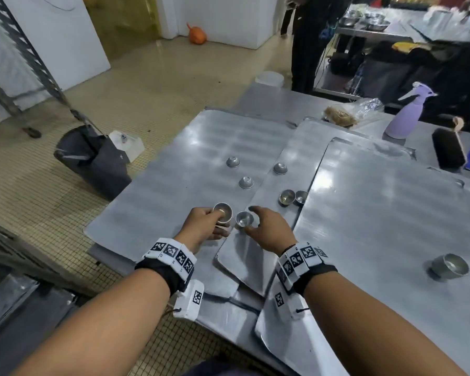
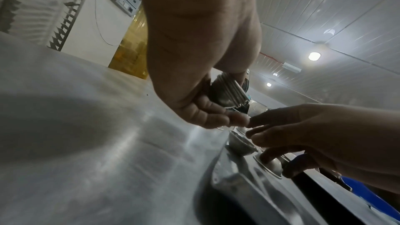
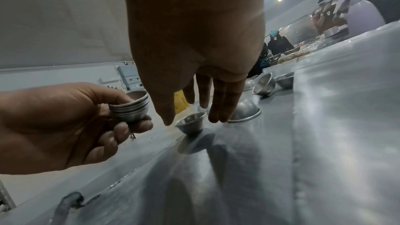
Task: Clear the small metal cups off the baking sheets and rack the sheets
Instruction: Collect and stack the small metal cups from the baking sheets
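Wrists: both forearms lowest in the head view, bands with black-and-white square marker tags; no readable writing or brand anywhere.
Left hand (image 1: 205,225): fingers curled round a nested stack of cups (image 3: 131,109), mouth up, held just above the left baking sheet (image 1: 174,169).
Right hand (image 1: 269,226): spread, fingers straight and pointing down, holding nothing; thumb one side and fingers the other of the loose cup (image 3: 191,124).
Loose cup: upright, mouth up, at the seam where the left sheet meets the middle sheet (image 1: 296,156); whether fingertips touch it yet, cannot tell.
Key relation: cup lies directly under the right hand and just right of the stack, so the right hand is nearer; probably a short lift leftward into the stack.
Other cups: two upside-down on the left sheet further off (image 1: 233,161), one on the middle sheet (image 1: 280,168), a pair beyond the right hand (image 1: 287,197), one near right on the right sheet (image 1: 449,265).
Progress: judged partway; sheets not yet racked.
Surroundings: rack frame (image 1: 25,58) far left, purple spray bottle (image 1: 406,115) and brush (image 1: 448,150) far right.
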The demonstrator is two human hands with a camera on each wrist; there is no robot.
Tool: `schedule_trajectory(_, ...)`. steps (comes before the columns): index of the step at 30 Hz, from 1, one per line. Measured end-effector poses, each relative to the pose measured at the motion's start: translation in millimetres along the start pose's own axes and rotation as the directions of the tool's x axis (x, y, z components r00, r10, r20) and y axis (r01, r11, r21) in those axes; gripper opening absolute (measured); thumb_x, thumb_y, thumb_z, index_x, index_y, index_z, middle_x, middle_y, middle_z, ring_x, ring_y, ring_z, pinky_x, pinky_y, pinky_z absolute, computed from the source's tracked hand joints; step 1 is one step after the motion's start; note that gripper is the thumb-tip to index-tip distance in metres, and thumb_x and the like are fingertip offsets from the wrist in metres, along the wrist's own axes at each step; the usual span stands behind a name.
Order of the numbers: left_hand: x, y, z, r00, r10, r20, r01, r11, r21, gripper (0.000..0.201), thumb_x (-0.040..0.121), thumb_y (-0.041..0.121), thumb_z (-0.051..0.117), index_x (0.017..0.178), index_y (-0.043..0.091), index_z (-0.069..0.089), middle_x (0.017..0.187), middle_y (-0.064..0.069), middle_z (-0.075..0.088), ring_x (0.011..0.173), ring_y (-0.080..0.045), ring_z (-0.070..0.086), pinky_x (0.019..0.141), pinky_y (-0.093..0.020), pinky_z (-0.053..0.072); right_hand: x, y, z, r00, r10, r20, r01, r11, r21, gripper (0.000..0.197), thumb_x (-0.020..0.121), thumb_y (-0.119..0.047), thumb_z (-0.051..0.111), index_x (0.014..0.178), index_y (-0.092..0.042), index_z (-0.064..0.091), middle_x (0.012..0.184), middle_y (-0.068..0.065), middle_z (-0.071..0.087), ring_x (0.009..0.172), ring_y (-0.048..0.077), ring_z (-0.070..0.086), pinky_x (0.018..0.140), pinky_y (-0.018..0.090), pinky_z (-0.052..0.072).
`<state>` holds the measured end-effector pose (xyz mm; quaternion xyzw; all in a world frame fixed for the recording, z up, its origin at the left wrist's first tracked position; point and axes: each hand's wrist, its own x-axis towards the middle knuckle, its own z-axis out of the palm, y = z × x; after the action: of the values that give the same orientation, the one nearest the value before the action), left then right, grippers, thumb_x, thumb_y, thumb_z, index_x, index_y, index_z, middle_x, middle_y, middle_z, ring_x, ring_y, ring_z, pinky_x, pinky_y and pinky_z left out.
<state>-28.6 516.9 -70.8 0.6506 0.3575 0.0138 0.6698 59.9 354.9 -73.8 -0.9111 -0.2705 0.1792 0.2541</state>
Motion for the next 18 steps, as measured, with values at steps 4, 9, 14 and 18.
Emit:
schedule_trajectory(4, 8, 0, -15, 0.999, -0.009, 0.041, 0.006, 0.998, 0.066, 0.016, 0.098, 0.015, 0.055, 0.094, 0.007, 0.068, 0.095, -0.016, 0.079, 0.056, -0.021, 0.070, 0.055, -0.025, 0.050, 12, -13, 16, 0.999, 0.013, 0.034, -0.010, 0.995, -0.098, 0.049, 0.084, -0.036, 0.066, 0.130, -0.022, 0.058, 0.131, 0.004, 0.061, 0.120, 0.028, 0.058, 0.095, 0.034, 0.044)
schedule_trajectory(9, 21, -3, -31, 0.998, -0.040, 0.058, 0.035, 0.996, 0.088, 0.019, 0.097, 0.017, 0.053, 0.100, 0.005, 0.068, 0.096, -0.013, 0.079, 0.059, -0.021, 0.070, 0.059, -0.028, 0.048, 23, -17, 24, 0.995, 0.093, 0.030, -0.085, 0.979, -0.186, 0.037, 0.088, -0.028, 0.058, 0.125, -0.023, 0.059, 0.115, 0.006, 0.061, 0.110, 0.033, 0.060, 0.088, 0.035, 0.043)
schedule_trajectory(14, 29, -6, -37, 0.996, -0.039, 0.074, 0.033, 0.995, 0.090, 0.018, 0.097, 0.015, 0.053, 0.098, 0.004, 0.067, 0.091, -0.013, 0.078, 0.058, -0.022, 0.069, 0.059, -0.029, 0.047, 28, -18, 29, 0.991, 0.136, 0.014, -0.131, 0.976, -0.174, 0.025, 0.082, -0.030, 0.058, 0.107, -0.025, 0.061, 0.101, 0.003, 0.058, 0.103, 0.032, 0.061, 0.078, 0.033, 0.040)
schedule_trajectory(18, 34, -6, -39, 0.997, -0.029, 0.076, 0.021, 0.995, 0.100, 0.021, 0.095, 0.015, 0.053, 0.103, 0.000, 0.067, 0.089, -0.011, 0.077, 0.059, -0.021, 0.070, 0.055, -0.026, 0.047, 27, -19, 28, 0.990, 0.142, 0.004, -0.140, 0.981, -0.132, 0.032, 0.083, -0.032, 0.060, 0.114, -0.021, 0.058, 0.108, 0.006, 0.066, 0.106, 0.032, 0.061, 0.076, 0.033, 0.039)
